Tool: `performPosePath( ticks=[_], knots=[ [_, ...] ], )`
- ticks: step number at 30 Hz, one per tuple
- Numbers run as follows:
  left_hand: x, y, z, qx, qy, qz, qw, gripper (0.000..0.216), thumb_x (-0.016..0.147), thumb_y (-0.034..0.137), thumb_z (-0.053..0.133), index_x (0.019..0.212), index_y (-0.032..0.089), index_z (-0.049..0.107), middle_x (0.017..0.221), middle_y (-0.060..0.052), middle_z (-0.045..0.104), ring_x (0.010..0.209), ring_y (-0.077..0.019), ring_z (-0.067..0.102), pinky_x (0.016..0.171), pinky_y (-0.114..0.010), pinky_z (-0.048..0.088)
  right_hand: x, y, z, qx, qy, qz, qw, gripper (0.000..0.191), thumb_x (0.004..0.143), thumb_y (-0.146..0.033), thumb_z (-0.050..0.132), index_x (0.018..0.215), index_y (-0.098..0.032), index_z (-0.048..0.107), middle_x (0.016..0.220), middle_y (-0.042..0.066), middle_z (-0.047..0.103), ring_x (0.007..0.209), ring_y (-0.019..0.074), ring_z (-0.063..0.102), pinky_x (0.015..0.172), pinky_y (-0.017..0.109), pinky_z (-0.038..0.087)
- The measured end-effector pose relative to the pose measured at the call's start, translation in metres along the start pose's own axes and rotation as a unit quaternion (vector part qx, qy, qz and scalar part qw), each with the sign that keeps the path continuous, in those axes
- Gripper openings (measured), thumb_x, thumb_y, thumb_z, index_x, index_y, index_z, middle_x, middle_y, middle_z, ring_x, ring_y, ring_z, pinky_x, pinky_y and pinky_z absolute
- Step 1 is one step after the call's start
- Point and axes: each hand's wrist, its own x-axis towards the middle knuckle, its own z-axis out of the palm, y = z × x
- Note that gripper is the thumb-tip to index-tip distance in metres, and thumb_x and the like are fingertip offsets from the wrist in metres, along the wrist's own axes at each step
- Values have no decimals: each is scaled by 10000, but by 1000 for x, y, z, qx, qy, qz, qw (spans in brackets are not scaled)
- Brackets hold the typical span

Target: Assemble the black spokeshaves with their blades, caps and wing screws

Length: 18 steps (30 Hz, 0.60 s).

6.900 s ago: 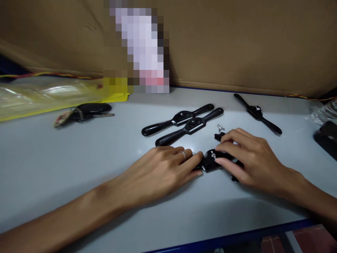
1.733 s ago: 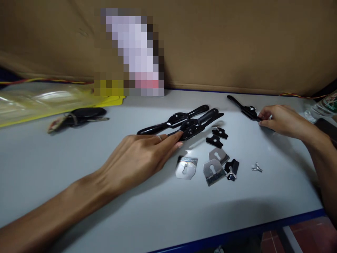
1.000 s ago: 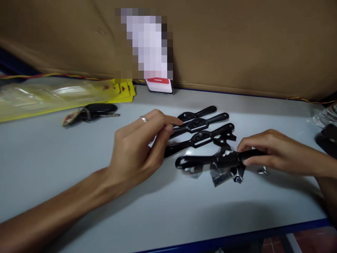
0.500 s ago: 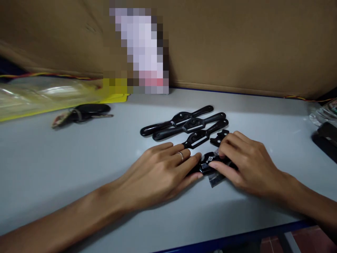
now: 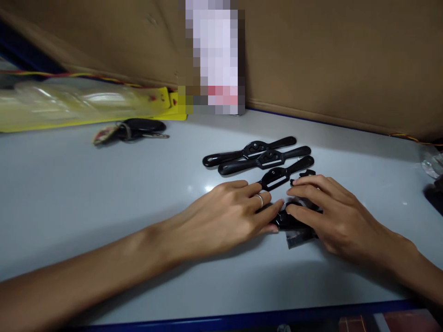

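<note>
My left hand [image 5: 238, 210] is closed around one end of a black spokeshave [image 5: 294, 222] lying on the table, its handle hidden under the fingers. Over the other end is my right hand [image 5: 341, 216], fingers stretched and apart. Its thumb tip rests at the middle of the spokeshave body, covering most of a small shiny spot there. A fingertip reaches small black flat parts [image 5: 307, 173] just beyond. A dark flat piece like a blade or plastic [image 5: 298, 239] pokes out below the body. Behind lie more black spokeshave bodies: the nearest [image 5: 277, 179], the middle [image 5: 272, 159] and the farthest [image 5: 256, 148].
Keys with a black fob [image 5: 145, 125] lie at the left, before clear packaging with yellow card [image 5: 86, 101]. A pixelated upright item [image 5: 219, 55] leans on the brown cardboard [image 5: 328, 60] at the back. Dark and transparent objects [image 5: 432, 180] sit at the right edge.
The view has shifted, so the table things appear farther right. My right thumb has moved over the silver screw, and its fingers have straightened. My left hand keeps its hold.
</note>
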Motion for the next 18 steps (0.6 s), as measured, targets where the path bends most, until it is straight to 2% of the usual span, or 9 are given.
performPosePath(
  ticks=[3, 7, 9, 11, 14, 18],
  knots=[
    [0, 0, -1, -2, -4, 6, 1000, 318, 1045, 356, 513, 1168, 92, 640, 796, -27, 662, 730, -214, 614, 598, -354, 467, 2, -1, -4, -16, -26, -8, 1000, 322, 957, -14, 423, 980, -150, 714, 1106, 134, 704, 1142, 301, 587, 853, 429, 530],
    [1, -1, -2, -13, -7, 17, 1000, 263, 1041, 352, 527, 1059, 134, 672, 799, -21, 660, 730, -200, 615, 595, -349, 458, 5, -4, -10, 8, -28, -34, 999, 324, 943, -11, 476, 793, -197, 695, 1174, 100, 709, 1183, 293, 580, 842, 421, 521],
    [1, -1, -2, -12, -9, 15, 1000, 280, 1044, 362, 517, 1093, 133, 671, 793, -21, 663, 729, -206, 620, 592, -359, 461, 5, -6, -11, 18, 9, -13, 1000, 288, 926, -4, 490, 833, -169, 708, 1161, 132, 703, 1108, 293, 593, 809, 424, 517],
    [1, -1, -2, -5, -9, 8, 1000, 315, 1049, 363, 504, 1175, 118, 655, 790, -22, 671, 731, -212, 627, 597, -367, 471, 3, -7, -10, 12, 42, 49, 998, 196, 936, -71, 532, 902, -129, 716, 1008, 148, 696, 927, 270, 596, 737, 414, 500],
    [1, -1, -1, -5, -8, -2, 1000, 317, 1059, 356, 478, 1171, 121, 658, 801, -22, 691, 734, -205, 638, 612, -355, 481, 1, -8, -2, 0, 32, 96, 995, 185, 970, -192, 566, 885, -108, 707, 798, 98, 627, 735, 218, 518, 659, 381, 457],
    [0, 0, -2, -20, -3, -7, 1000, 334, 1076, 347, 426, 1135, 116, 659, 812, -31, 698, 740, -204, 646, 614, -344, 483, -1, -9, 7, 17, 12, 67, 998, 268, 912, -10, 475, 883, -119, 718, 833, 97, 625, 748, 205, 500, 647, 340, 441]
  ],
)
